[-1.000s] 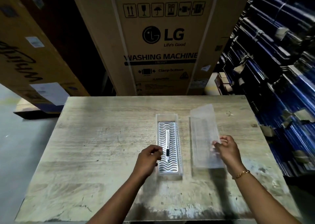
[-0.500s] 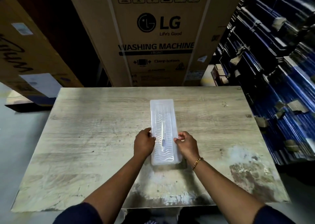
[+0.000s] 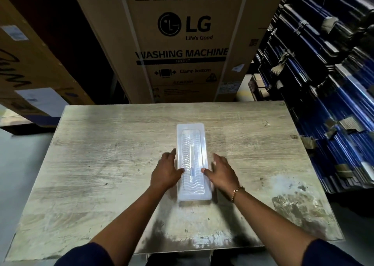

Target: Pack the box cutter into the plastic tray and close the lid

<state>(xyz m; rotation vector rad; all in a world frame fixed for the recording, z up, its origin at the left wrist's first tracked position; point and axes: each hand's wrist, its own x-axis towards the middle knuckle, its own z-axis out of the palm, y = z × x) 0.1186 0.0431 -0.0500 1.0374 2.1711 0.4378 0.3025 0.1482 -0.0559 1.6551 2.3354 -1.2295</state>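
you have one head-worn wide-angle view, looking forward and steeply down onto the wooden table [image 3: 101,164] from its near edge. it sits close enough that both forearms enter from the bottom, and the upper frame reaches the cardboard box [image 3: 182,43] behind the table.

Worn wooden table [image 3: 101,164] before stacked cardboard boxes [image 3: 182,43].

Both hands [image 3: 166,171] [image 3: 221,172] flank the lidded tray [image 3: 192,193], seemingly touching.
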